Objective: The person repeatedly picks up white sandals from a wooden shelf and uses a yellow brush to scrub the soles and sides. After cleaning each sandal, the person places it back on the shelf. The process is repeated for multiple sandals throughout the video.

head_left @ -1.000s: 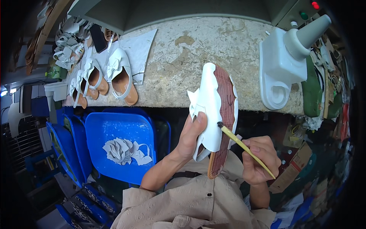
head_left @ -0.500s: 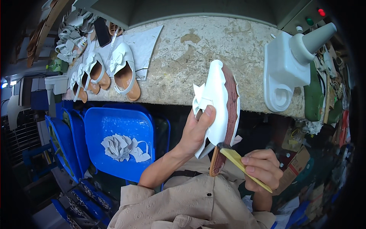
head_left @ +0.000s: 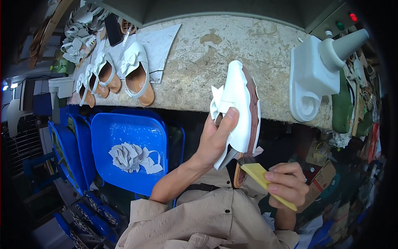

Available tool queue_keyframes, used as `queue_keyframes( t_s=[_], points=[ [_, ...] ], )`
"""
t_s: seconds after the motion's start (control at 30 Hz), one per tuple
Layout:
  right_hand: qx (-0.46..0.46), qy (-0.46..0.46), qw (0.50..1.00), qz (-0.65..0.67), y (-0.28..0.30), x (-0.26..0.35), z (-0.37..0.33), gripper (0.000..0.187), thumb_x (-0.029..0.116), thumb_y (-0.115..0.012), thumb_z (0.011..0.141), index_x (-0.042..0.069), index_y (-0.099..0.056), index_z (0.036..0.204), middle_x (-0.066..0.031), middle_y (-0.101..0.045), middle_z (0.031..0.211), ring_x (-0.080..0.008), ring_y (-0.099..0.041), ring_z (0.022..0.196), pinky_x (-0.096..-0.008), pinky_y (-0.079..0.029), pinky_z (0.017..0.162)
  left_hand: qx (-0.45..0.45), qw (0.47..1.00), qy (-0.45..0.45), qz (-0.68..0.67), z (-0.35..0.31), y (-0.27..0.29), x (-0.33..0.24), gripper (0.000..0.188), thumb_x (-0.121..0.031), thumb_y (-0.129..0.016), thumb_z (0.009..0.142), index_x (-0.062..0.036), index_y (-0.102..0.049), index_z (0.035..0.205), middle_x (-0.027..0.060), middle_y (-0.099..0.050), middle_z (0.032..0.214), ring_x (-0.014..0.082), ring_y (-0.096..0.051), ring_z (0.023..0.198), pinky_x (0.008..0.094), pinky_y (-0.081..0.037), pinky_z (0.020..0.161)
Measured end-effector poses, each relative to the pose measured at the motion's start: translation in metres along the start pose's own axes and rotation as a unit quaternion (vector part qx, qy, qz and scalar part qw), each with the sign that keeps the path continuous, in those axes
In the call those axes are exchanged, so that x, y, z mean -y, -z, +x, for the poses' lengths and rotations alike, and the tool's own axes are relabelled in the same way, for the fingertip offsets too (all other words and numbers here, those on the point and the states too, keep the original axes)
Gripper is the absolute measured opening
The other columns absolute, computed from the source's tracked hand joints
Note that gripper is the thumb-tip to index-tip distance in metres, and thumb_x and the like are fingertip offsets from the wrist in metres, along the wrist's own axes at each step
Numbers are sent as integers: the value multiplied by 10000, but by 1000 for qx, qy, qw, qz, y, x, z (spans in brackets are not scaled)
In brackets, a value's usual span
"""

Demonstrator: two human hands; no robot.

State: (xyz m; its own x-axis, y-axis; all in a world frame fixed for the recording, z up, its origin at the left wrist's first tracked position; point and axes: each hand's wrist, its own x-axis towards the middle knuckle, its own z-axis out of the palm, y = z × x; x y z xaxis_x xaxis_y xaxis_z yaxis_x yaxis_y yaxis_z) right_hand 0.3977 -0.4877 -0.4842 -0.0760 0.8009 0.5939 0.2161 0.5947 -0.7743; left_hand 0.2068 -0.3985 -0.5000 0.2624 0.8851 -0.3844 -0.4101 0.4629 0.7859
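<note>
My left hand is closed round a white sandal, its thumb pressing the upper near the bow. The sandal is tilted on its side, so its reddish-brown underside faces right and its tan heel end points down toward my lap. Between the fingers of my right hand is a brush with a flat yellow handle. Its dark bristles lie against the underside close to the heel. Part of the sandal's inside is hidden by my left hand.
Several white bow sandals stand at the worktable's left. A white dispenser-like container with a cone stands on the right. Below the table edge, a blue tray holds white cut pieces. A dark phone lies at the back left.
The brush has shifted slightly right, its bristles now flatter against the heel part of the underside. The sandal has turned a little in my left hand, and the whole view has moved slightly.
</note>
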Motion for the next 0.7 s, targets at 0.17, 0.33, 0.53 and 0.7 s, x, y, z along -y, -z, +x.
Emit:
queue_keyframes(
  t_s=[0.17,0.33,0.53,0.7],
  points=[
    [-100,-104,989,-26,-16,5,6,260,-59,-711,782,-42,-614,1022,-188,-684,773,-279,-660,652,-350,-562,611,-25,999,-37,30,0,-3,-2,438,-267,-546,998,-23,-426,1341,52,-573,1129,81,-573,957,261,-486,822],
    [-113,-88,987,-77,-30,8,2,254,-41,-712,812,-50,-595,1037,-196,-696,801,-285,-664,634,-345,-547,610,-87,990,-102,36,9,-12,-3,474,-232,-609,966,-20,-385,1326,72,-569,1090,97,-586,915,256,-509,768],
    [-92,-57,989,-103,-31,4,-10,277,-57,-734,789,-20,-594,1025,-205,-700,871,-298,-669,689,-334,-549,611,-91,988,-121,41,11,-11,-2,509,-199,-636,948,-14,-359,1333,91,-562,1088,114,-593,920,271,-525,756],
    [-64,-35,993,-95,-20,1,-6,254,-67,-712,783,-17,-592,1001,-199,-691,850,-297,-663,676,-329,-547,607,-76,991,-102,41,9,-12,-5,527,-196,-644,942,-14,-354,1343,88,-565,1083,112,-597,914,268,-526,762]
  ],
)
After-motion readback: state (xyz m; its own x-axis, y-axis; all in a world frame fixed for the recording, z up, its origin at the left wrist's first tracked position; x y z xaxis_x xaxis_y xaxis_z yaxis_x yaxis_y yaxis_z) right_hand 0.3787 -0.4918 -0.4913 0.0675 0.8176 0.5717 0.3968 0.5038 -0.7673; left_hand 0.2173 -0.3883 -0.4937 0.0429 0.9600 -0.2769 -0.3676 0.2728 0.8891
